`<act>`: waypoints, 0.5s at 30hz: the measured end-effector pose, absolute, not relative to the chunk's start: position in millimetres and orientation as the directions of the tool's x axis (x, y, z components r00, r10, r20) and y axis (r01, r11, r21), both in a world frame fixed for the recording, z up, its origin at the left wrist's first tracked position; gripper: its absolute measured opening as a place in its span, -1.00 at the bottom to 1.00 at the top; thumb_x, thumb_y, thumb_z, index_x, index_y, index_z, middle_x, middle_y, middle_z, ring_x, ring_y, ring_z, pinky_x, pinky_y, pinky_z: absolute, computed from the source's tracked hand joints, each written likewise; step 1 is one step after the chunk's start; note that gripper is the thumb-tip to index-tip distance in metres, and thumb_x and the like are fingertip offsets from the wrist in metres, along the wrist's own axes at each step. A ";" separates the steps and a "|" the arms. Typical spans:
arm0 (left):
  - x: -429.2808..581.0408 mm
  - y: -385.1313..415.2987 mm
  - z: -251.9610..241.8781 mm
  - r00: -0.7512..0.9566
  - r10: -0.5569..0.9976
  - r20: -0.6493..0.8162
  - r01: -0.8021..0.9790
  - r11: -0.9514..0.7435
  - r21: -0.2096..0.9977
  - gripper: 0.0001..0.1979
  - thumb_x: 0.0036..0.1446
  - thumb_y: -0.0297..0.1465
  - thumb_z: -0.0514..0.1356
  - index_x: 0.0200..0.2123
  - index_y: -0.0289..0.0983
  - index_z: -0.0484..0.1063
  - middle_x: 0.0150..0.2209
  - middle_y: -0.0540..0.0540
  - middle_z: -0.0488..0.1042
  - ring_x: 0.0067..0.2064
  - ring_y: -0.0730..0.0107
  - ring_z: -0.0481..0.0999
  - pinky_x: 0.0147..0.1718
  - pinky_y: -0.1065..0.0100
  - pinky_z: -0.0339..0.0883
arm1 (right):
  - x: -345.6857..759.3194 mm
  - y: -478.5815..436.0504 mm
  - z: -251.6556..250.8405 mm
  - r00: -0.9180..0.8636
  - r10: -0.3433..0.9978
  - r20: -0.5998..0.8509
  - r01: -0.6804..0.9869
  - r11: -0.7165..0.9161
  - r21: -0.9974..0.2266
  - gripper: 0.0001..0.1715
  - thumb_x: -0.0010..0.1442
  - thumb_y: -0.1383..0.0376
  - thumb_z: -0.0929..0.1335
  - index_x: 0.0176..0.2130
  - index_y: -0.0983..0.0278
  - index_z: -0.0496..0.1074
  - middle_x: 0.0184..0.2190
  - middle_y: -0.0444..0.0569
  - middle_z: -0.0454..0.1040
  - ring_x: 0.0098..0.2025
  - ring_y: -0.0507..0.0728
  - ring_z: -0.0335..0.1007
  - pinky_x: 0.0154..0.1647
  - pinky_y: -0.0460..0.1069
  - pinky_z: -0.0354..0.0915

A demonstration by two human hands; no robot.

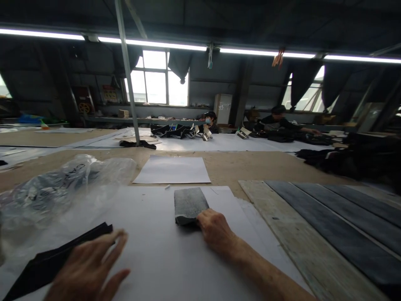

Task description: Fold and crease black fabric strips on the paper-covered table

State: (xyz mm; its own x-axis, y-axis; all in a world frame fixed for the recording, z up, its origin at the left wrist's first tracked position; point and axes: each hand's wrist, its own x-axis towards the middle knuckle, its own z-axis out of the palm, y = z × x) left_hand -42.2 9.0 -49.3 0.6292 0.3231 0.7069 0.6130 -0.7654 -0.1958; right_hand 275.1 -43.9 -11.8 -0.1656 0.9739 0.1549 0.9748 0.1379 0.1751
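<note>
Left hand (90,271): released, fingers spread, holding nothing. It is positioned just right of a flat black fabric piece (53,261); contact between thumb and fabric cannot be confirmed. The spread palm suits pressing flat stock down rather than pinching it.

Right hand (216,232): fingers curled over the near edge of the grey block (188,202), grasping it. The block lies flat on the white sheet (150,242), extending away from the grip. Holding it at the near end probably keeps its upper face unobstructed.

Left of both hands, beyond the fabric: a crumpled plastic bag (62,184). Right of the grip: dark strips (328,225) laid in parallel. Beyond the block: a smaller paper (173,169). Farthest: two seated people (209,119) at another table.
</note>
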 end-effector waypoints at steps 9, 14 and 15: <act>104.8 -8.4 -32.6 0.759 0.302 0.577 0.348 -0.937 0.033 -0.66 0.09 -0.49 0.04 -0.03 -0.35 0.30 -0.09 -0.18 0.41 -0.08 0.17 0.36 -0.07 0.14 0.26 | 269.7 -41.7 -17.2 0.028 0.971 0.238 0.999 -0.033 0.018 -0.86 0.26 0.31 0.31 -0.32 0.35 0.38 -0.34 -0.10 0.42 -0.22 0.07 0.39 -0.18 0.06 0.34; 109.6 -4.3 -36.2 0.681 0.533 0.502 0.528 -0.833 0.167 -0.85 0.17 -0.36 0.07 -0.32 -0.28 0.40 -0.28 -0.13 0.44 -0.15 0.06 0.33 -0.13 -0.03 0.12 | 268.5 -36.6 -21.1 0.084 0.974 0.213 0.995 -0.069 -0.079 -0.84 0.24 0.29 0.32 -0.34 0.35 0.38 -0.34 -0.11 0.42 -0.24 0.06 0.38 -0.18 0.06 0.34; 108.4 -3.6 -36.6 0.671 0.564 0.481 0.549 -0.814 0.188 -0.85 0.17 -0.34 0.09 -0.34 -0.28 0.40 -0.28 -0.12 0.44 -0.16 0.08 0.33 -0.15 -0.01 0.12 | 270.8 -33.5 -20.6 0.111 0.971 0.213 0.991 -0.090 -0.103 -0.83 0.24 0.28 0.32 -0.34 0.35 0.38 -0.36 -0.11 0.42 -0.27 0.06 0.39 -0.20 0.04 0.34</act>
